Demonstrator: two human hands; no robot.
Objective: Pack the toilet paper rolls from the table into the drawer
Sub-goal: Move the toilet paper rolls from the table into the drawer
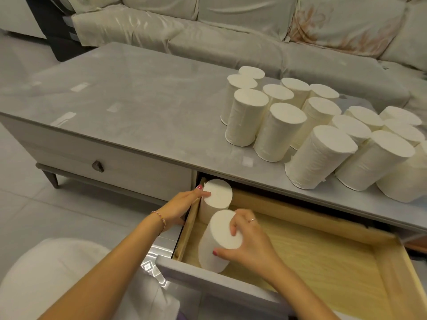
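Observation:
Several white toilet paper rolls (321,155) stand upright in a cluster on the right half of the grey table (138,107). Below the table's front edge an open drawer (312,255) with a pale wood floor is pulled out. Two rolls stand upright in its left end. My left hand (182,207) reaches over the drawer's left wall and grips the back roll (218,199) from its left side. My right hand (248,242) is closed over the top and right side of the front roll (217,245).
A second drawer with a dark knob (98,166) is closed to the left. A sofa (231,31) under a light cover runs behind the table. The drawer's right part holds nothing. My lap in white cloth (57,280) is at the bottom left.

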